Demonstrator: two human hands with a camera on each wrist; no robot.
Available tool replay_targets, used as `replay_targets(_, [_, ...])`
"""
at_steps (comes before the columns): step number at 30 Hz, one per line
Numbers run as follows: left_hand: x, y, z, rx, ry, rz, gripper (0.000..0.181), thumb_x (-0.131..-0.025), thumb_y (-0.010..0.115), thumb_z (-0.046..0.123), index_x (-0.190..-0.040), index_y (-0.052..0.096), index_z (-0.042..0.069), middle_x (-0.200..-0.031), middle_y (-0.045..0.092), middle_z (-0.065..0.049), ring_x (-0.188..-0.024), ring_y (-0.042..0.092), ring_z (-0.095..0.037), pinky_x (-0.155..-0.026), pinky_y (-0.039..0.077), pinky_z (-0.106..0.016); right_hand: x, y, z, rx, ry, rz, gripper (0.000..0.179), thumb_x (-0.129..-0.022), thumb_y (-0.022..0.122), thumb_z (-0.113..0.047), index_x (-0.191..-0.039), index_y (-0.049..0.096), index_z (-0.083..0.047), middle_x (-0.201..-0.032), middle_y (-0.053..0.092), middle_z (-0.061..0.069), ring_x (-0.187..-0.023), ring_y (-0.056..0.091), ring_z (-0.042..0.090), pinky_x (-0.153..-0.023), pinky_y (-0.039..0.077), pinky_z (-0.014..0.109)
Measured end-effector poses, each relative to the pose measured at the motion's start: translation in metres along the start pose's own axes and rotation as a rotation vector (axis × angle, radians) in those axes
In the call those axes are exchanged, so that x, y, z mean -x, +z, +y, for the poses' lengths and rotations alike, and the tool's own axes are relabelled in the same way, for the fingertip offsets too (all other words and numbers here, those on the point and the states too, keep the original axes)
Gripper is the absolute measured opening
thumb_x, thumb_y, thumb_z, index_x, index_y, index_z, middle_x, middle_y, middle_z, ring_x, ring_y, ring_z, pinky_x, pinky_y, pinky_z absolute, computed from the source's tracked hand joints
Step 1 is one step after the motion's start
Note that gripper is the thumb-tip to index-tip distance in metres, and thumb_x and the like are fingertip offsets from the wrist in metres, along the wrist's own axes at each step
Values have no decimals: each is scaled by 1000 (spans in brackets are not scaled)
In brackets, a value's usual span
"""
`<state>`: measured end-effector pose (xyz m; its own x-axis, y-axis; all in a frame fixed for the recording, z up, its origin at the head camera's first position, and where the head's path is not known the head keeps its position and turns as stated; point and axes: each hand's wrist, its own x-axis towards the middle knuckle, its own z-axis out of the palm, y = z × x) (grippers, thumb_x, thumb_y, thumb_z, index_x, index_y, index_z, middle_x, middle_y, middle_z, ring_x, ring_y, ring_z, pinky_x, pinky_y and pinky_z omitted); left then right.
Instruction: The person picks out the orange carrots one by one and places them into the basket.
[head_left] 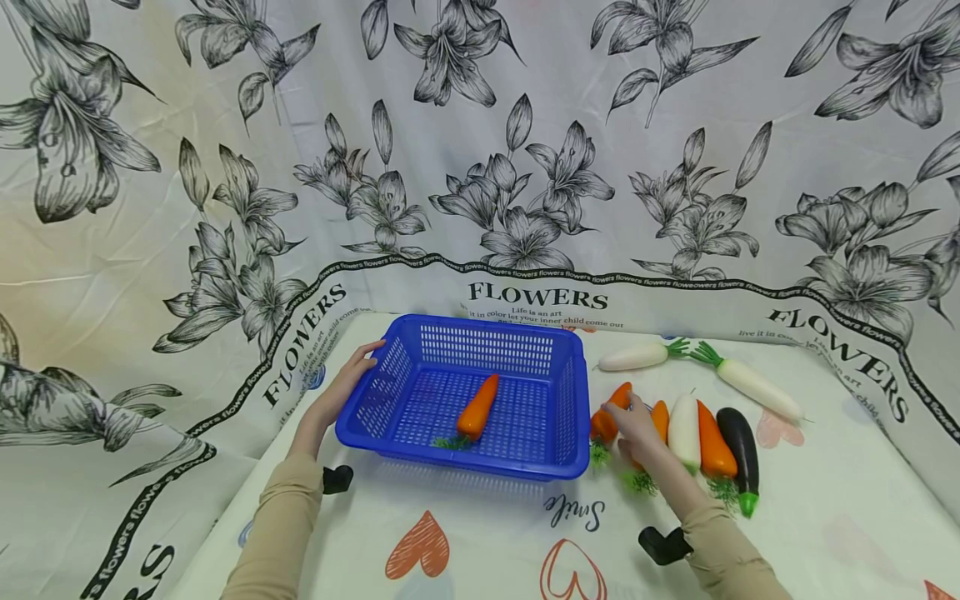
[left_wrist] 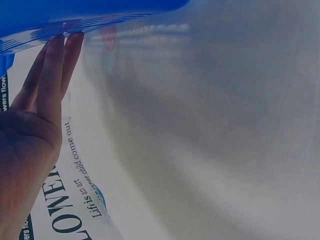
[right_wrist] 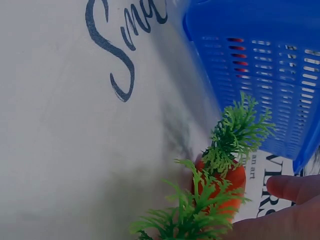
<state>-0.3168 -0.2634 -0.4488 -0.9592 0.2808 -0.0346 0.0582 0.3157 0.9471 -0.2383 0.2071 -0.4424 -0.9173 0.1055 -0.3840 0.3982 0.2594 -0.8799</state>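
Note:
At the left end of a blue plastic basket (head_left: pixel 570 467), my left hand (head_left: pixel 347 383) rests its fingers on the rim. The left wrist view shows those fingers (left_wrist: pixel 52 75) stretched nearly straight against the basket's side. One orange carrot (head_left: pixel 478 408) with green leaves lies inside. Just right of the basket, my right hand (head_left: pixel 637 425) holds another orange carrot (head_left: pixel 604 425), a finger lying across it. In the right wrist view this carrot's leafy top (right_wrist: pixel 235 135) is close to the basket wall; the hand's far fingers are hidden.
Right of my hand lie a carrot (head_left: pixel 660 418), a white radish (head_left: pixel 684 429), another carrot (head_left: pixel 714 446) and an eggplant (head_left: pixel 738 442). Two more white radishes (head_left: pixel 633 357) (head_left: pixel 757 387) with green tops lie behind. A flowered curtain (head_left: pixel 525 208) hangs behind the table.

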Motion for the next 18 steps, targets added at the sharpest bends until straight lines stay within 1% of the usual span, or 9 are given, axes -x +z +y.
replay_targets(4, [0, 0, 0, 3, 2, 2, 49, -103, 30, 35, -151, 22, 24, -159, 10, -9, -140, 21, -39, -108, 19, -55, -1, 4, 1, 68, -8, 48, 72, -96, 44, -20, -150, 2, 4, -152, 10, 33, -136, 23, 44, -105, 32, 57])
replay_targets(7, [-1, 1, 0, 4, 6, 3, 49, -103, 29, 35, -151, 22, 24, -159, 11, -9, -140, 20, -39, -109, 18, -55, -4, 5, 3, 116, -7, 88, 67, -95, 46, -20, -149, 13, 4, -148, 21, 33, -124, 36, 42, -95, 43, 51])
replay_targets(9, [-1, 1, 0, 3, 9, 3, 49, -103, 29, 35, -151, 22, 24, -159, 11, -9, -140, 20, -39, -109, 18, -55, -6, 6, 5, 155, -14, 114, 63, -95, 48, -20, -147, 22, 3, -141, 31, 32, -102, 50, 34, -80, 48, 39])
replay_targets(10, [-1, 1, 0, 2, 9, 2, 49, -103, 29, 35, -151, 22, 24, -159, 11, -9, -140, 20, -39, -108, 19, -55, -8, 6, 6, 177, -25, 126, 61, -95, 49, -20, -146, 26, 3, -137, 35, 31, -88, 52, 28, -72, 47, 33])
replay_targets(11, [-1, 1, 0, 1, 9, 1, 49, -103, 29, 34, -151, 22, 24, -159, 11, -10, -140, 21, -39, -108, 19, -55, -9, 6, 7, 197, -34, 136, 59, -94, 50, -20, -145, 29, 3, -132, 38, 30, -75, 51, 23, -64, 44, 29])
replay_targets(13, [0, 1, 0, -2, 9, 0, 49, -103, 29, 35, -151, 22, 24, -159, 12, -10, -139, 22, -39, -108, 20, -54, -11, 5, 10, 227, -48, 149, 57, -94, 51, -20, -143, 33, 2, -126, 41, 29, -58, 43, 15, -56, 38, 24])
replay_targets(15, [-1, 1, -1, 0, 7, -1, 49, -103, 30, 35, -151, 22, 24, -158, 12, -10, -138, 23, -39, -107, 21, -53, -11, 5, 12, 236, -53, 154, 57, -94, 52, -21, -142, 34, 2, -127, 42, 29, -61, 45, 16, -56, 38, 23])
replay_targets(17, [-1, 1, -1, -1, 8, 1, 49, -103, 30, 36, -151, 22, 24, -158, 13, -10, -138, 24, -39, -107, 21, -53, -11, 6, 13, 228, -47, 150, 58, -94, 52, -22, -143, 33, 1, -132, 40, 31, -80, 51, 24, -63, 42, 25])
replay_targets(18, [-1, 1, -1, -1, 8, 2, 49, -103, 30, 36, -151, 22, 24, -158, 13, -10, -138, 24, -39, -107, 21, -53, -11, 6, 13, 222, -42, 148, 58, -94, 52, -22, -144, 32, 1, -135, 38, 31, -91, 49, 29, -68, 43, 27])
